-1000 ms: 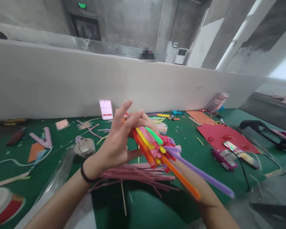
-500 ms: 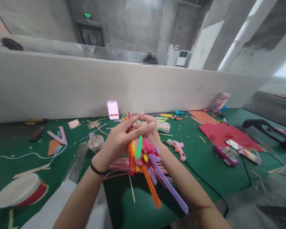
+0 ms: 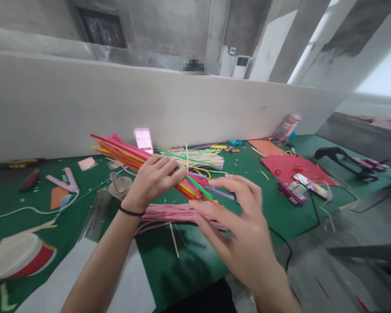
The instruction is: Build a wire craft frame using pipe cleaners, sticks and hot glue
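Observation:
My left hand point(image 3: 153, 180) is closed round the middle of a bundle of coloured foam strips point(image 3: 124, 153), held roughly level above the green table point(image 3: 195, 261), its ends pointing left and right. A black band sits on that wrist. My right hand point(image 3: 244, 230) hovers just right of the bundle's near end, fingers spread, holding nothing. Below both hands a pile of pink strips point(image 3: 169, 213) lies flat on the table.
A phone point(image 3: 143, 139) leans on the white wall behind. Red and orange foam sheets point(image 3: 289, 167), a purple tool point(image 3: 291, 193) with a black cable, a red-and-white paper cup point(image 3: 16, 261), white paper point(image 3: 84, 278) and loose scraps lie around.
Both hands gripped the bundle with its ends hanging down toward me. Now the left hand alone holds it, turned level, and the right hand has let go and opened.

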`<control>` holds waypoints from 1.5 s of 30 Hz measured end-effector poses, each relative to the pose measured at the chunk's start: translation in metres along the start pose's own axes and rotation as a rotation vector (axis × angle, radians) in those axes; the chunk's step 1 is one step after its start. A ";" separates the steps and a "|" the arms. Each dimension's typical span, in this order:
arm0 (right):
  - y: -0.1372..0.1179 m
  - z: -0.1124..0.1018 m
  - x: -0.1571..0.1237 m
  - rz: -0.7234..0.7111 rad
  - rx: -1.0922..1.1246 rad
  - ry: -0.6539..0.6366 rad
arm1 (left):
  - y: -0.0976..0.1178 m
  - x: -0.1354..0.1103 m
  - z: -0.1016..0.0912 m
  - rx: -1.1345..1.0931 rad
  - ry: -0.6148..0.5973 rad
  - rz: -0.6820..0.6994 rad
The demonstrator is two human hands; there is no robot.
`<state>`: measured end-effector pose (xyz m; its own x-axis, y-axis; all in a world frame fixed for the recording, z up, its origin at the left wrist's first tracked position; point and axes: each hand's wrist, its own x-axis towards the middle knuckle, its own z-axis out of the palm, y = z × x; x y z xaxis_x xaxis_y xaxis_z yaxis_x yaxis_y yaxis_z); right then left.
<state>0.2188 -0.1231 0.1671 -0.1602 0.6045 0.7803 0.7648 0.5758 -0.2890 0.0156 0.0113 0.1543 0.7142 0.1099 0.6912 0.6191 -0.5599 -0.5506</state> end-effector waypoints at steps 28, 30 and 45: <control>0.053 0.118 -0.074 0.027 -0.056 -0.073 | 0.058 -0.083 0.018 0.048 -0.377 0.115; 0.058 0.119 -0.082 0.017 -0.079 -0.072 | 0.060 -0.089 0.024 0.066 -0.384 0.127; 0.094 0.076 -0.114 0.053 -0.069 -0.075 | -0.026 -0.081 0.007 -0.058 -0.330 -0.006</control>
<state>0.2614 -0.0956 0.0089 -0.1628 0.6739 0.7207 0.8142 0.5043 -0.2876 -0.0562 0.0224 0.1095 0.7834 0.3682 0.5006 0.6111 -0.6029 -0.5129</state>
